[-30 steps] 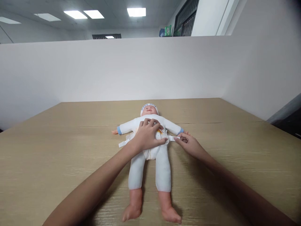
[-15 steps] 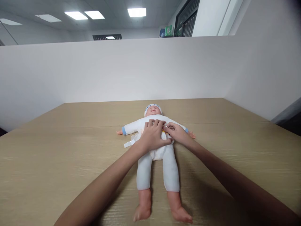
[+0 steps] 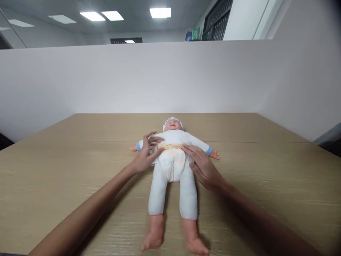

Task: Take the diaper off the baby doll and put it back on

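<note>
A baby doll in a white suit with blue cuffs and a printed white cap lies on its back, feet towards me. Around its hips is a white diaper with a yellow-orange patterned waistband. My left hand is at the diaper's left side, fingers apart and curved above the doll's belly. It hides the tab on that side. On the other side, my right hand rests with fingers stretched out, their tips on the right end of the waistband. Neither hand grips anything that I can see.
The doll lies on a wide wooden table with a seam running across it. A white partition stands behind the table and continues along the right. Over its top edge show ceiling lights, a dark barred window and a green package.
My right hand carried the right tab inward across the diaper's front, then let go and flattened at that side. My left hand lifted off the front and moved left, uncovering the waistband.
</note>
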Demonstrator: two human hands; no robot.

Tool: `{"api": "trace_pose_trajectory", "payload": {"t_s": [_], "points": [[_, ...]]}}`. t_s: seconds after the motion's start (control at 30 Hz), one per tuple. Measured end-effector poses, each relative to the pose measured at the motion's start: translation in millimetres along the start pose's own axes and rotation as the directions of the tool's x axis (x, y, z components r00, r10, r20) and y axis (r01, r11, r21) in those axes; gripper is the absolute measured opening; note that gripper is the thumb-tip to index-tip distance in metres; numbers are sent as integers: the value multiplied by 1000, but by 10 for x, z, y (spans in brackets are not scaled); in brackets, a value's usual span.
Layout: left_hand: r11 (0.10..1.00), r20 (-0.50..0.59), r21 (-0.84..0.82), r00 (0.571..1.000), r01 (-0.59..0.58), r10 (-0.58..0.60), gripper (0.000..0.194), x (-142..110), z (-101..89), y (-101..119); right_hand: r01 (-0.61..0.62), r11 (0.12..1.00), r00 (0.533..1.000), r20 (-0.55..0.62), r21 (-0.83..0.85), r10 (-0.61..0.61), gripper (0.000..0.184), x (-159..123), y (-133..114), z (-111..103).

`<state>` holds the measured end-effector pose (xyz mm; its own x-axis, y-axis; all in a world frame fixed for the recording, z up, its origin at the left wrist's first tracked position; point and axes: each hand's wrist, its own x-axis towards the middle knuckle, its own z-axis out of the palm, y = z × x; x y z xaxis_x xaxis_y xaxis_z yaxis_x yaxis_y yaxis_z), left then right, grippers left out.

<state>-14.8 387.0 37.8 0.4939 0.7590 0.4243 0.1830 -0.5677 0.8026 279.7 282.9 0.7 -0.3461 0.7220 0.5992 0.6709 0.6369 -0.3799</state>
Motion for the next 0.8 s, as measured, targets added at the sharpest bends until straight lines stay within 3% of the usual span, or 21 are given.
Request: {"api": "trace_pose_trajectory", "payload": {"t_s": [0.1,0.23,0.33,0.43,0.5,0.6,0.7,0.8], "points": [[960,-131,277,991,41,-5,50,-306,-202,-259,13,999,997,-71,-36,-15,53,53,-96,-54],[832,-95,538,990,136,-101,36,-487,-350,-352,12,998,987,-159,-67,-22,28,334,-353,-69],[730,-91,654,979,198,-184,35,-486,-316,-304,-2,998,995,-98,-65,-4,14,704,-553,16],[668,-82,702,959,249,-271,31,-468,-296,-272,-144,984,989,10,-102,146,24,1051,-670,169],[693,-86,649,935,315,-345,30,-453,-332,-268,-235,953,965,73,-193,253,34,1193,-691,276],[828,-80,376,904,417,-419,38,-391,-409,-217,-272,909,940,116,-316,322,40,1257,-671,397],[925,-67,93,929,368,-363,48,-256,-382,-51,-288,896,934,107,-339,341,40,1222,-640,452],[944,-14,-17,944,331,-331,47,-73,-203,165,-291,900,936,97,-325,338,37,1193,-619,453]]}}
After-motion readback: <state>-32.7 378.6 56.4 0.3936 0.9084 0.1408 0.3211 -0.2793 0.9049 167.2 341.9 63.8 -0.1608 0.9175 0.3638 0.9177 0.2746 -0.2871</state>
